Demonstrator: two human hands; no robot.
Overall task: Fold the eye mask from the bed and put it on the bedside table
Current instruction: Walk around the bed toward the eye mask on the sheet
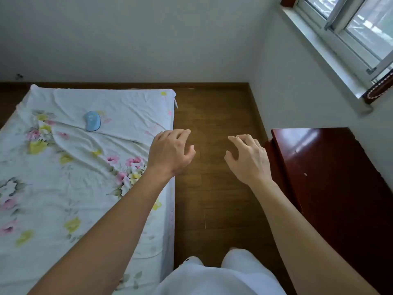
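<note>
A small light-blue eye mask (92,121) lies on the bed (63,167), on the white floral sheet toward its far end. The dark red bedside table (331,167) stands at the right, beside the wall. My left hand (171,153) hovers over the bed's right edge, fingers apart and curled, holding nothing. The mask lies well to its left and farther away. Over the wooden floor, near the table's left edge, my right hand (247,158) hangs open and empty.
A strip of wooden floor (212,116) runs between the bed and the table. A window (357,35) with a sill is in the right wall. White walls close the far side. My legs in white clothing (223,275) show at the bottom.
</note>
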